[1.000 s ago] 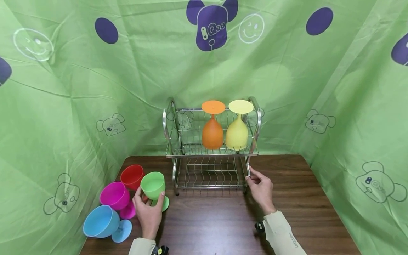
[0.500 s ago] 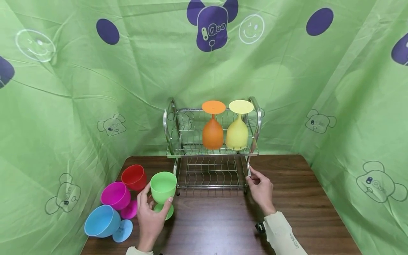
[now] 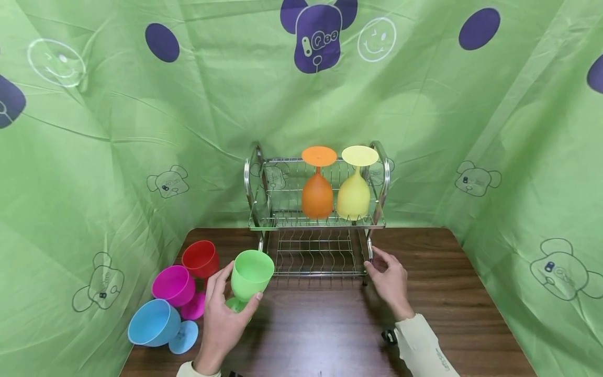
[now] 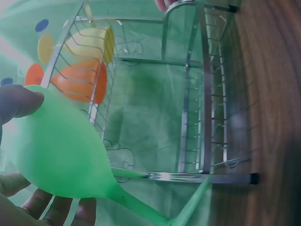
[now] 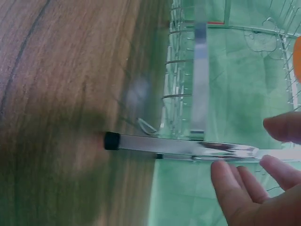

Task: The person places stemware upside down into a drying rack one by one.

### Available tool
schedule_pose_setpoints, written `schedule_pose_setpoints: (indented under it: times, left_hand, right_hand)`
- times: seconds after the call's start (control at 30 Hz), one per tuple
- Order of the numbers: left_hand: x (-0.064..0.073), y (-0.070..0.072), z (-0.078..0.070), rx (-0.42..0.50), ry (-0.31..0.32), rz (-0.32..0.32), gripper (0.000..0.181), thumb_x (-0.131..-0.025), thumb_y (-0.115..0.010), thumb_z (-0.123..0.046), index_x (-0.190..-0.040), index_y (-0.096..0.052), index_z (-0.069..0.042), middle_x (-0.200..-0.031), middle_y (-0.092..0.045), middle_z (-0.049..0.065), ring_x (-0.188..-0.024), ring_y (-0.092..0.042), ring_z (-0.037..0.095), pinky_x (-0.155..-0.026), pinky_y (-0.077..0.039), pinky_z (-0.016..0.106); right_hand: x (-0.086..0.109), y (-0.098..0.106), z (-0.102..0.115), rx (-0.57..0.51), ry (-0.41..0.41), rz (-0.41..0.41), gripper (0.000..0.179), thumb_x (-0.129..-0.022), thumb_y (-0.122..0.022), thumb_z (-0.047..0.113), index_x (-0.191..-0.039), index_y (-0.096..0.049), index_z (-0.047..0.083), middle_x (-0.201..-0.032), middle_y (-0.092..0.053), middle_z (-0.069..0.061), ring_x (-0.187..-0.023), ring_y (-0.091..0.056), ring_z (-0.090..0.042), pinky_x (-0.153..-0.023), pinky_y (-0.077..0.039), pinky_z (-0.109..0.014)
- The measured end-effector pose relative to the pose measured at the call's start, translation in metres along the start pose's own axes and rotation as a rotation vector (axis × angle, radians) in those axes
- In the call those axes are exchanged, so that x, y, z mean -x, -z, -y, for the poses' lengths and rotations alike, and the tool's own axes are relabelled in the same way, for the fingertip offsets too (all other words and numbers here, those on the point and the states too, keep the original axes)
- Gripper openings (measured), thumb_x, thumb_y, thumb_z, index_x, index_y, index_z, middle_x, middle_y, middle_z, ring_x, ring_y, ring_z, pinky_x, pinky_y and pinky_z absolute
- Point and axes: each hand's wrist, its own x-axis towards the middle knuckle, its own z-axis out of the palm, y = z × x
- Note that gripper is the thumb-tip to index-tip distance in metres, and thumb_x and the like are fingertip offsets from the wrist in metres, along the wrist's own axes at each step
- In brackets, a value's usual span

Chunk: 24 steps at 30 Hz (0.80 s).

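Observation:
My left hand (image 3: 223,319) grips a light green plastic goblet (image 3: 252,275) by its bowl, thumb on one side and fingers on the other. The goblet is tilted in the air, its mouth up toward the head camera. In the left wrist view its stem (image 4: 138,205) points toward the rack's lower side. My right hand (image 3: 391,283) holds the right side post of a two-tier metal dish rack (image 3: 317,227), thumb in front and fingers behind. On the upper tier an orange goblet (image 3: 317,196) and a yellow goblet (image 3: 353,196) stand upside down, side by side.
Left of my left hand, a red goblet (image 3: 201,260), a magenta goblet (image 3: 173,286) and a blue goblet (image 3: 154,323) lie tipped on the dark wooden table (image 3: 320,324). Green printed cloth (image 3: 226,94) hangs behind and at both sides.
My left hand has brought the green goblet to the right and nearer the rack, away from the other goblets, tilting it. The right hand stays at the rack's post.

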Motion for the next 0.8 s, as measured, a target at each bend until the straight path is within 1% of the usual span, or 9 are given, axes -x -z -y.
schedule_pose_setpoints:
  times: [0.07, 0.17, 0.27, 0.37, 0.4, 0.47, 0.63, 0.73, 0.8]
  left_hand:
    - [-0.002, 0.002, -0.003, -0.025, -0.020, 0.012, 0.093, -0.072, -0.097, -0.015, -0.154, -0.055, -0.022, -0.140, -0.057, 0.001, -0.113, -0.054, 0.009, -0.083, -0.053, 0.012]
    - [-0.005, 0.004, -0.007, -0.064, -0.024, 0.061, 0.093, -0.072, -0.097, -0.017, -0.154, -0.055, -0.020, -0.140, -0.057, 0.003, -0.114, -0.055, 0.010, -0.084, -0.056, 0.017]
    - [-0.007, 0.004, -0.012, -0.101, -0.037, 0.136, 0.094, -0.071, -0.098, -0.020, -0.155, -0.055, -0.020, -0.141, -0.056, 0.004, -0.118, -0.057, 0.015, -0.086, -0.059, 0.026]
    - [-0.010, -0.001, -0.021, -0.137, -0.096, 0.235, 0.095, -0.071, -0.098, -0.023, -0.155, -0.055, -0.020, -0.141, -0.055, 0.005, -0.118, -0.060, 0.021, -0.087, -0.060, 0.038]
    - [-0.010, -0.004, -0.025, -0.149, -0.125, 0.272, 0.095, -0.070, -0.098, -0.025, -0.155, -0.055, -0.020, -0.141, -0.055, 0.005, -0.119, -0.060, 0.021, -0.088, -0.060, 0.041]
    - [-0.012, -0.010, -0.034, -0.174, -0.180, 0.349, 0.095, -0.071, -0.098, -0.028, -0.155, -0.055, -0.020, -0.141, -0.055, 0.004, -0.120, -0.059, 0.021, -0.089, -0.060, 0.043]
    - [-0.012, -0.023, -0.058, -0.237, -0.301, 0.500, 0.094, -0.071, -0.096, -0.035, -0.155, -0.055, -0.022, -0.141, -0.055, 0.001, -0.121, -0.058, 0.018, -0.091, -0.061, 0.041]
    - [-0.012, -0.029, -0.069, -0.260, -0.369, 0.568, 0.094, -0.071, -0.095, -0.036, -0.154, -0.055, -0.021, -0.139, -0.056, 0.000, -0.121, -0.057, 0.015, -0.090, -0.060, 0.039]
    - [-0.012, -0.033, -0.076, -0.283, -0.417, 0.606, 0.093, -0.071, -0.094, -0.038, -0.153, -0.055, -0.020, -0.138, -0.057, 0.000, -0.122, -0.055, 0.015, -0.090, -0.059, 0.037]
  right_hand:
    - [0.003, 0.004, 0.004, -0.018, 0.008, 0.031, 0.051, -0.089, -0.085, 0.017, -0.138, -0.071, 0.014, -0.125, -0.072, -0.014, -0.108, -0.075, -0.033, -0.096, -0.061, -0.046]
    - [0.008, 0.010, 0.011, -0.039, 0.021, 0.082, 0.053, -0.091, -0.084, 0.020, -0.141, -0.068, 0.012, -0.134, -0.068, -0.017, -0.113, -0.074, -0.037, -0.094, -0.064, -0.044]
    - [0.015, 0.018, 0.023, -0.058, 0.044, 0.130, 0.053, -0.093, -0.083, 0.023, -0.142, -0.067, 0.012, -0.139, -0.066, -0.017, -0.117, -0.072, -0.039, -0.094, -0.064, -0.042]
    - [0.025, 0.029, 0.038, -0.106, 0.084, 0.175, 0.051, -0.093, -0.084, 0.023, -0.141, -0.068, 0.014, -0.140, -0.067, -0.013, -0.121, -0.071, -0.037, -0.096, -0.063, -0.041]
    - [0.029, 0.033, 0.044, -0.133, 0.108, 0.198, 0.051, -0.092, -0.084, 0.022, -0.141, -0.068, 0.015, -0.140, -0.067, -0.013, -0.121, -0.070, -0.037, -0.097, -0.062, -0.042]
    - [0.036, 0.041, 0.055, -0.199, 0.162, 0.257, 0.053, -0.092, -0.085, 0.021, -0.141, -0.067, 0.016, -0.141, -0.066, -0.010, -0.125, -0.068, -0.032, -0.100, -0.061, -0.037]
    - [0.052, 0.051, 0.079, -0.358, 0.356, 0.438, 0.067, -0.089, -0.086, 0.012, -0.150, -0.058, 0.012, -0.152, -0.057, -0.010, -0.135, -0.058, -0.017, -0.102, -0.059, -0.032]
    - [0.059, 0.055, 0.091, -0.395, 0.459, 0.523, 0.075, -0.087, -0.087, 0.010, -0.154, -0.053, 0.011, -0.156, -0.051, -0.013, -0.139, -0.055, -0.017, -0.101, -0.061, -0.039]
    - [0.063, 0.056, 0.097, -0.397, 0.490, 0.567, 0.080, -0.085, -0.088, 0.011, -0.156, -0.051, 0.014, -0.158, -0.049, -0.011, -0.140, -0.055, -0.020, -0.100, -0.061, -0.043]
